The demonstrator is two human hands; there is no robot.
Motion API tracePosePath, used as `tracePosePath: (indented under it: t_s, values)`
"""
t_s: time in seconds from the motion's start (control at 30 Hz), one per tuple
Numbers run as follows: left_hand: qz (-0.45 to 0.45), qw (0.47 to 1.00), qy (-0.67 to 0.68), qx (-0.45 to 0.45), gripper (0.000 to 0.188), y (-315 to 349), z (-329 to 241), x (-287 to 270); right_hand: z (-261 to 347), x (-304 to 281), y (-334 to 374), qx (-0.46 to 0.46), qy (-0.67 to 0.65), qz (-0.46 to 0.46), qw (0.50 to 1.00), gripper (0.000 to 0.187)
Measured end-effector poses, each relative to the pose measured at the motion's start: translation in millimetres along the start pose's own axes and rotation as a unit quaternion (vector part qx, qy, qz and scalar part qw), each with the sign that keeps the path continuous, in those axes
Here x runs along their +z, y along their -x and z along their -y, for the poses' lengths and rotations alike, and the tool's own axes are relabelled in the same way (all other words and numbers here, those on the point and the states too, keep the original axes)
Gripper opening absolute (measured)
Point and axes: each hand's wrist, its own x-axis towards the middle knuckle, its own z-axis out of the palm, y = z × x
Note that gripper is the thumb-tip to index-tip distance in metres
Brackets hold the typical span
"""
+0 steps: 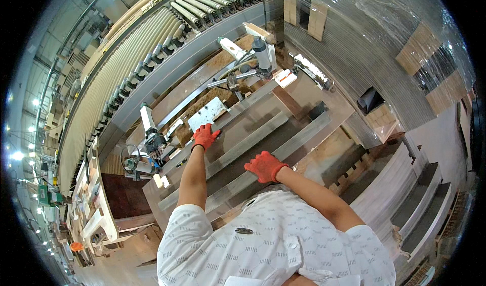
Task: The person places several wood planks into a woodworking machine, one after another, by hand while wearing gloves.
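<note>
Long strips (298,135) point to table's (340,104) right edge | left hand (204,136) at farthest, right hand (265,166) at nearest | hands apart, can't tell grip

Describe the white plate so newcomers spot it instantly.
From the roller conveyor, upper left, drop to the brown tabletop. Just beyond the red-gloved left hand is the white plate: dark-spotted and broad, unlike the long grey strips.
</note>
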Motion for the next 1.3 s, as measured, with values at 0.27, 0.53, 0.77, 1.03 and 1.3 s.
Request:
tracePosePath:
  t_s: [0.27,0.53,0.77,1.03,1.3]
  values:
    - [-0.059,0.997,-0.027,0.038,0.072,6,4,2,1,-3,-2,-0.006,0.009,0.013,1.0,0.039]
    - [0.041,0.999,-0.026,0.005,0.071,-1,-16,-14,-5,-3,-2,-0.01,0.032,0.004,0.999,0.04]
    - [-0.012,1.0,0.009,-0.014,0.071,0,-1,-4,-4,-7,-8,-0.017,0.03,-0.001,0.999,0.051]
    - [-0.044,0.999,0.007,-0.006,0.07,3,-3,1,2,-8,-13,-0.007,0.002,0.018,1.0,0.056]
    - [-0.047,0.998,0.027,-0.014,0.07,4,-2,-3,4,0,-19,0.008,-0.004,0.014,1.0,0.057]
